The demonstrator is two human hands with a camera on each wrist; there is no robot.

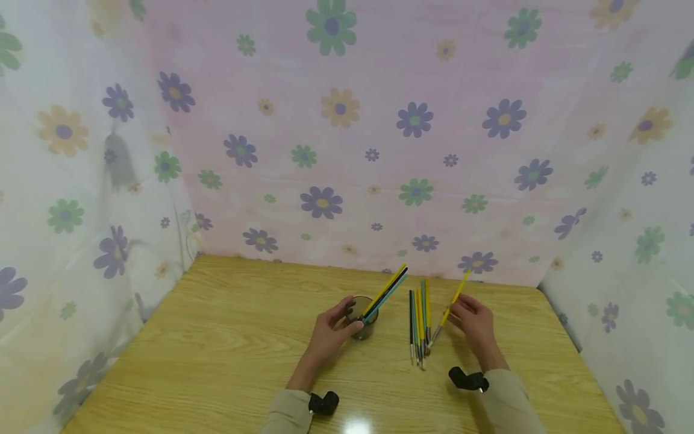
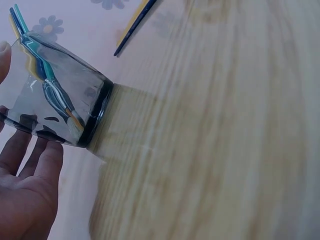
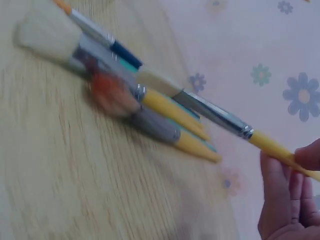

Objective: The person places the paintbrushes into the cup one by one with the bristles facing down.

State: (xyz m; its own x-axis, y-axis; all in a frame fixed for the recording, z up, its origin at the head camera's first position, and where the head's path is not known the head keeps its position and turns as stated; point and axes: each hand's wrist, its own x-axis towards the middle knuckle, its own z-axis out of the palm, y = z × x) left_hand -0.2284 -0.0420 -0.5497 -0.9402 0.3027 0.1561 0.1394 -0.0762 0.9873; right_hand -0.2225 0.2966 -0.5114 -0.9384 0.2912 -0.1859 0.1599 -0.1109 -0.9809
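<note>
Lying in the glass (image 2: 82, 80) gripped by the left hand (image 2: 31, 192), bristles (image 2: 75, 129) are revealed only at left-wrist frame's left; yellow brush (image 3: 270, 144) pinched by right hand (image 1: 477, 322).

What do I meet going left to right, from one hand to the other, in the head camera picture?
Left hand → glass cup → brushes lying side by side → held yellow brush → right hand.

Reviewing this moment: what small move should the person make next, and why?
Probably bring the yellow brush in the right hand to the glass and lower it in, bristles first: the left hand holds the glass, three brushes already lean in it bristles down, and the pinched brush also points bristles down.
</note>
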